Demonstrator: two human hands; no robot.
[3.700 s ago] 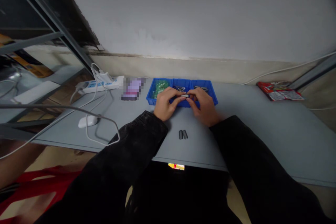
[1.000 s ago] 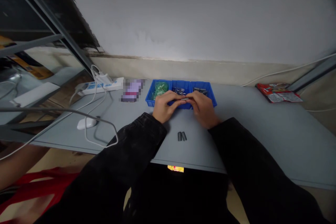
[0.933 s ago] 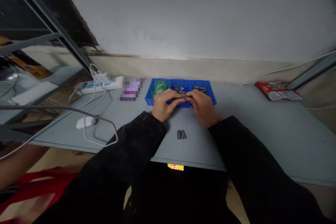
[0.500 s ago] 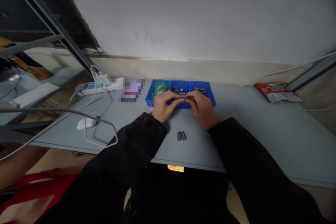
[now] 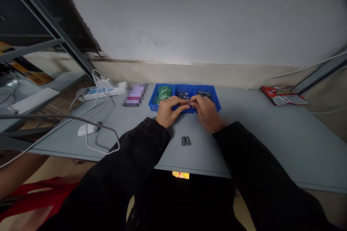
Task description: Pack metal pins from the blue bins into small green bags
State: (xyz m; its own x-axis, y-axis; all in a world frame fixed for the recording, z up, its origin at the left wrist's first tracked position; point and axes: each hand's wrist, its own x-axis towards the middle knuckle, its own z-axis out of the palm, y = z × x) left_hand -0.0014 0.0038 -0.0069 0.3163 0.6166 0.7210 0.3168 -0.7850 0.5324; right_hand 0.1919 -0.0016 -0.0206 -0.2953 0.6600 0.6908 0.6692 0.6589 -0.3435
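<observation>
My left hand (image 5: 168,111) and my right hand (image 5: 207,113) meet at the fingertips just in front of a blue three-part tray (image 5: 154,108). Between them they pinch a small dark piece (image 5: 190,103), mostly covered by the fingers. The tray's left section holds green pieces (image 5: 164,92), the middle one shiny metal pins (image 5: 183,95), and the right one grey cylindrical pieces (image 5: 204,94). Two dark grey cylindrical pieces (image 5: 186,141) lie side by side on the table, nearer to me than my hands.
A white power strip (image 5: 103,91) with cables, a blurred purple item (image 5: 135,95) and a white mouse-like object (image 5: 88,129) are at the left. A red packet (image 5: 283,95) lies at the right rear of the grey table (image 5: 260,133). A person's arm shows at lower left.
The view has shifted slightly. My right fingers have changed their pose a little around the small piece; both hands remain together in front of the tray.
</observation>
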